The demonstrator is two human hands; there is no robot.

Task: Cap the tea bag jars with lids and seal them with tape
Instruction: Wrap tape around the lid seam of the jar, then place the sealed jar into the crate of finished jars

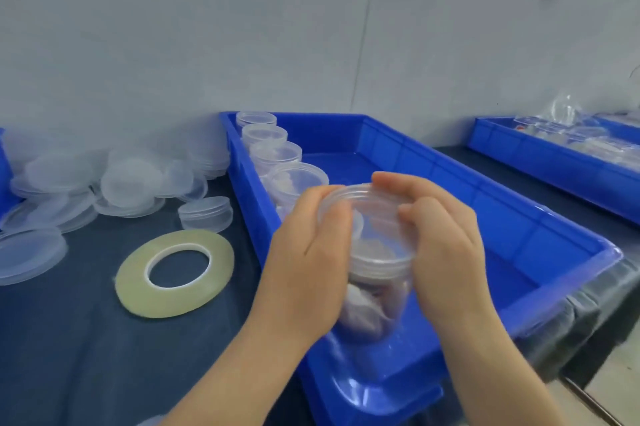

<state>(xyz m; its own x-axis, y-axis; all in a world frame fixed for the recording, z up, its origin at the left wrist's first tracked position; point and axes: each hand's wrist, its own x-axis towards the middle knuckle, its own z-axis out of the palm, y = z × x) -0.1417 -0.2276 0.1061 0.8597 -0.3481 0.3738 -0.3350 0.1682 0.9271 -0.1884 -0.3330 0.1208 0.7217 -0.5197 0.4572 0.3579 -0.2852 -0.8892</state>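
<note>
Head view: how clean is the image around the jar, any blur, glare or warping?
Head view throughout: soft overall, left hand, right hand and jar slightly smeared; clear lid barely separates from the jar mouth; wide lens bows the blue bin walls, with small glare at its near corner; lighting even.

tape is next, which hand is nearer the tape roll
Left. The left hand grips the jar just right of the tape roll; the right hand is on the jar's far side, over the blue bin.
</note>
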